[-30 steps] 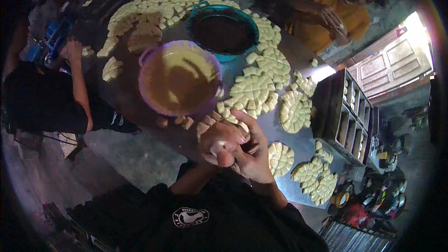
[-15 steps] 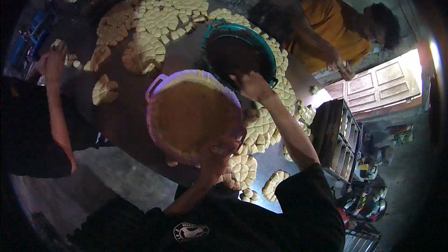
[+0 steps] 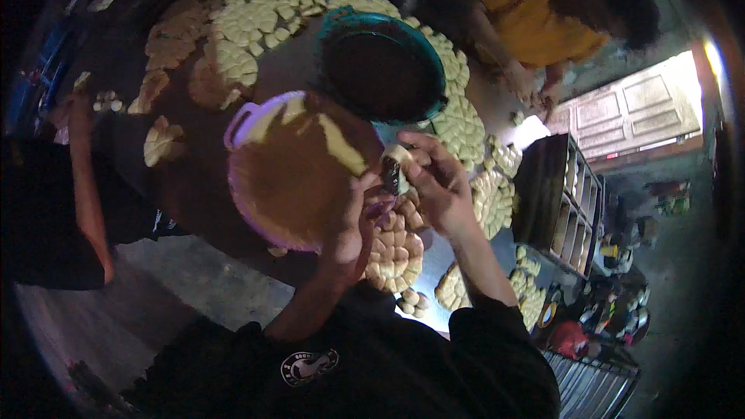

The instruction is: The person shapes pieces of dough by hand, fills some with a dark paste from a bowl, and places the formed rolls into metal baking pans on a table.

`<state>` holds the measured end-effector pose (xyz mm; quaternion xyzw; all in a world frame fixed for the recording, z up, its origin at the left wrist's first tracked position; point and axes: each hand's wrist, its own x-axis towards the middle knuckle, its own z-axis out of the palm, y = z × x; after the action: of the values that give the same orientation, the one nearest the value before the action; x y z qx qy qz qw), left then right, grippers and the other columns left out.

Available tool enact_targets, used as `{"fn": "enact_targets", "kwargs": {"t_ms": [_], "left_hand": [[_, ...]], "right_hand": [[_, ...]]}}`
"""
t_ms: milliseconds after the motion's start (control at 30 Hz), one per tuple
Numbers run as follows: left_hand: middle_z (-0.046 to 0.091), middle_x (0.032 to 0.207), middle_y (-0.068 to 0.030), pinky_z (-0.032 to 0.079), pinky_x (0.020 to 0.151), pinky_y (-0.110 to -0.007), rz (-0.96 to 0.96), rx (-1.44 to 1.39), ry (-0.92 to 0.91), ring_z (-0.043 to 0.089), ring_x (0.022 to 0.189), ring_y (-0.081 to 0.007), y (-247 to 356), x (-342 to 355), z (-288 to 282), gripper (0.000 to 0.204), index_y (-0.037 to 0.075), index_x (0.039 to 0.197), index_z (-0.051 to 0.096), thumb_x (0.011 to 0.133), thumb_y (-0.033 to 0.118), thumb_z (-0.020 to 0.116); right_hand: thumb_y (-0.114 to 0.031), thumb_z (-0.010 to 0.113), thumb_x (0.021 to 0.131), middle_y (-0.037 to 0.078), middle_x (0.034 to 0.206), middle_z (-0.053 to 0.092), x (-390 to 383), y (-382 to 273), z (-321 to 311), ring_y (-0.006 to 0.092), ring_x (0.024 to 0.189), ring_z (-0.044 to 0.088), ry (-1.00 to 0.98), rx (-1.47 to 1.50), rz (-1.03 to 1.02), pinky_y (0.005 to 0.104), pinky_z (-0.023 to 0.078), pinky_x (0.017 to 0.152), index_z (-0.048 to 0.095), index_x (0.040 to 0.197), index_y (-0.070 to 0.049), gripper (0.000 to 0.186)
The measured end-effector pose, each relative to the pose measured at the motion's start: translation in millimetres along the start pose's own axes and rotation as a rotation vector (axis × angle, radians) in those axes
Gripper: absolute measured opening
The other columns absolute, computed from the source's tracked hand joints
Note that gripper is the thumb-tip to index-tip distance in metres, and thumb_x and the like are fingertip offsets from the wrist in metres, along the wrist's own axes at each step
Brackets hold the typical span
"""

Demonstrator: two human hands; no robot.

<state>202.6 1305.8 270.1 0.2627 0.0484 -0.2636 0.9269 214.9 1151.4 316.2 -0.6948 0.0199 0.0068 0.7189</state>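
Close in front of me, both hands meet at a small piece of pale dough (image 3: pixel 397 153) with a dark filling on it. My left hand (image 3: pixel 353 221) cups it from below and the left, its fingers partly in shadow. My right hand (image 3: pixel 441 186) grips it from the right with thumb and fingers. Beyond them stands a teal basin (image 3: pixel 439 70) with dark contents. To the left is a purple-rimmed basin (image 3: pixel 235 159); a bright yellowish patch shows inside it, and the rest lies in shadow.
Clusters of cut pale dough (image 3: pixel 260 19) cover much of the dark table, several of them around my hands. A co-worker in an orange top (image 3: pixel 535 12) works across the table. Another person's arm (image 3: pixel 87 186) reaches in at the left. A dark rack (image 3: pixel 547 194) stands to the right.
My right hand has left the teal basin and come back toward me, joining my left hand at the dough, where dark filling now shows. The view has shifted slightly.
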Motion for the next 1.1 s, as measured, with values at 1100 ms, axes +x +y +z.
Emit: {"fn": "enact_targets", "kwargs": {"t_ms": [1100], "left_hand": [[0.059, 0.132, -0.0132, 0.048, 0.101, -0.032, 0.252, 0.841, -0.464, 0.057, 0.119, -0.0204, -260.9, -214.1, 120.1, 0.038, -0.002, 0.124, 0.066, 0.087, 0.003, 0.075]], "right_hand": [[0.005, 0.076, 0.077, 0.016, 0.113, 0.069, -420.6, 20.6, -148.9, 0.0285, 0.099, 0.07, 0.454, 0.002, -0.57, 0.0318, 0.055, 0.084, 0.073, 0.096, 0.0, 0.02]]}}
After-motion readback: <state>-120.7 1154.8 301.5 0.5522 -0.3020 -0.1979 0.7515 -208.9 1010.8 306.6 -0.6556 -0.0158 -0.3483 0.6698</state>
